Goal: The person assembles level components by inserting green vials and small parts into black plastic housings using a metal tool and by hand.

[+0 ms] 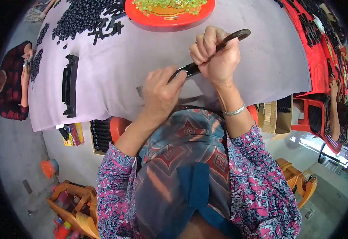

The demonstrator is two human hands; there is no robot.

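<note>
Over the near middle of the cloth-covered table [114,79], both of my hands are closed on one long dark tool with a curved, hook-like end [237,35]. My right hand [217,55] wraps its fingers round the tool just below the curved end. Lower and to the left, my left hand [162,89] grips the other end, its thumb pressed against a shiny black part. My left fingers hide the tip of the tool, so its exact kind is unclear. A long black plastic bracket [69,85] lies on the cloth to my left.
An orange-red plate [170,22] holds yellow-green clear pieces. Small round black parts [76,20] are heaped at far left, with black strips [106,30] beside them. Cardboard boxes [269,117] and a red chair [315,119] stand right. Other people [12,83] sit on both sides.
</note>
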